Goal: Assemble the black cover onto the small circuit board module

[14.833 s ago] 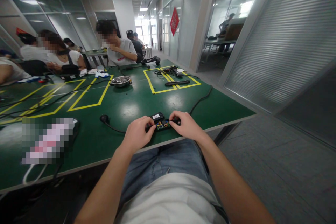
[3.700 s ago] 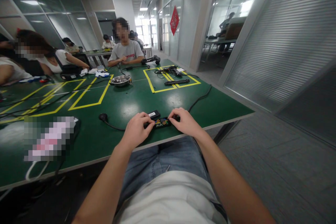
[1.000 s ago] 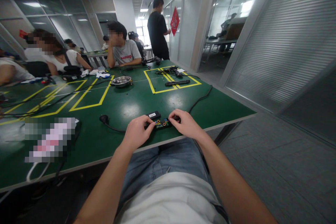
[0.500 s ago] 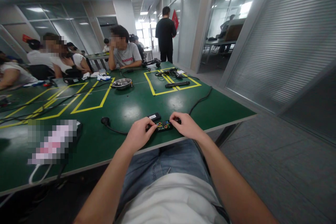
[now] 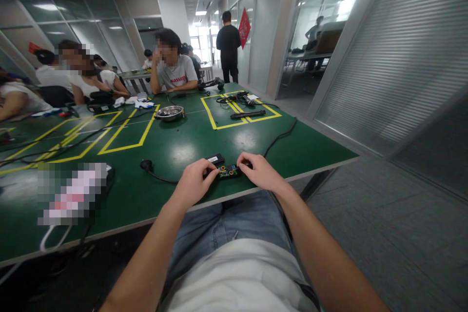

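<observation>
A small green circuit board (image 5: 227,171) with copper coils lies in an open black casing near the table's front edge. My left hand (image 5: 195,175) pinches its left end between thumb and forefinger. At the opposite end, my right hand (image 5: 258,171) is closed, with thumb and curled fingers gripping the board's edge; part of that grip is hidden. Just behind sits a black cover (image 5: 215,158) with a white label. From the left a black cord with a plug (image 5: 146,165) runs under my left hand, and another black cord (image 5: 280,135) leads away behind my right hand.
On the green table (image 5: 183,146) stand a metal bowl (image 5: 170,113) and, inside yellow tape, a black bar (image 5: 247,114) and tangled cables (image 5: 234,99). A blurred pink-and-white object (image 5: 75,194) lies left. A person (image 5: 174,66) sits across; others are farther back.
Both hands stay at the circuit board, with only slight finger shifts. The view has tilted a little. A person standing in the background has moved slightly farther off.
</observation>
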A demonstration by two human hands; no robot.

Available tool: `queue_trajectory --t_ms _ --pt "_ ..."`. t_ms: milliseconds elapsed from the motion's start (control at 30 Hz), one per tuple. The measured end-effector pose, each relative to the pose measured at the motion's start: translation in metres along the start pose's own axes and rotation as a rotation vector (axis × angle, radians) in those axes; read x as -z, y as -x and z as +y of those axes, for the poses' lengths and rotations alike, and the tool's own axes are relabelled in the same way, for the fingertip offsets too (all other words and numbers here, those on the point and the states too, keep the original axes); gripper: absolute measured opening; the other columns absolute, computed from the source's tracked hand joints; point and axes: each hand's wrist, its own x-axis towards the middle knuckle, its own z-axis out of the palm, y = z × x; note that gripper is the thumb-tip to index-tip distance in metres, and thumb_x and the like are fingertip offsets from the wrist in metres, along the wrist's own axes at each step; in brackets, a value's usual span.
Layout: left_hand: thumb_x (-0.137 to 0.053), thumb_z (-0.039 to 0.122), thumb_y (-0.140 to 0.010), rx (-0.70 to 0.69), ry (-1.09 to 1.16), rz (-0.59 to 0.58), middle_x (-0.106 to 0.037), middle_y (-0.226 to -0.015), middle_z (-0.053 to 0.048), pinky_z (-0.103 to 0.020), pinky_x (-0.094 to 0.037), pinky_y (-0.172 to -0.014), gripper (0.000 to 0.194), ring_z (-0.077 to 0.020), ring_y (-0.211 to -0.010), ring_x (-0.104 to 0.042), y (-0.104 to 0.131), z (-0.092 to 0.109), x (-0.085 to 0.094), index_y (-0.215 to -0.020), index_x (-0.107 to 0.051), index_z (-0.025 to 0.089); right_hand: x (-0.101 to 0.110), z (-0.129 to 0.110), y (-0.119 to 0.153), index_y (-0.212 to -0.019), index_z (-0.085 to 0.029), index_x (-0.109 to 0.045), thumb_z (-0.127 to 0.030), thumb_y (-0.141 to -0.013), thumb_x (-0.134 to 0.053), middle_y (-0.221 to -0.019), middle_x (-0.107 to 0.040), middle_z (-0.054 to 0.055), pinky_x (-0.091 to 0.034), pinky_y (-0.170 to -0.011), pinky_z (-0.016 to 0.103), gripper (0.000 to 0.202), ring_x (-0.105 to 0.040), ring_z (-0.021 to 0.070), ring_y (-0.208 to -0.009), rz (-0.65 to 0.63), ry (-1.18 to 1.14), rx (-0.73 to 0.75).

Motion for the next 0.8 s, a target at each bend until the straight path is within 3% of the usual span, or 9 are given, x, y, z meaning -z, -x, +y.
queue_trajectory --t_ms 200,400,800 --pt "-0.069 0.023 -0.097 0.014 0.007 -0.022 -0.075 -0.081 -0.003 -0.031 -0.048 -0.074 0.015 -0.0202 -0.076 -0.069 -0.001 0.0008 0.0014 -0.082 -0.074 0.02 -0.0021 0.0016 -0.0011 -0.081 -0.022 -0.066 -0.019 -0.092 -0.058 -0.079 -0.074 0.001 -0.043 -0.073 0.029 0.014 -0.064 0.0181 -0.074 0.021 -0.001 0.002" --pt "-0.073 0.021 -0.088 -0.031 0.044 0.021 -0.073 -0.081 -0.002 -0.029 -0.05 -0.069 0.005 -0.0189 -0.073 -0.066 0.0043 0.0039 0.0045 -0.092 -0.075 0.02 -0.002 0.0025 0.0011 -0.082 -0.022 -0.065 -0.022 -0.093 -0.057 -0.077 -0.071 0.0 -0.043 -0.071 0.029 0.013 -0.063 0.0181 -0.073 0.039 -0.028 0.033" --pt "-0.069 0.026 -0.093 0.042 0.016 -0.015 -0.076 -0.072 -0.001 -0.029 -0.046 -0.066 0.014 -0.017 -0.064 -0.067 0.0048 0.0071 0.0075 -0.088 -0.081 0.021 -0.003 -0.0006 0.0041 -0.08 -0.022 -0.062 -0.019 -0.092 -0.058 -0.078 -0.069 0.001 -0.041 -0.068 0.028 0.014 -0.059 0.0172 -0.07 0.107 0.024 0.067"
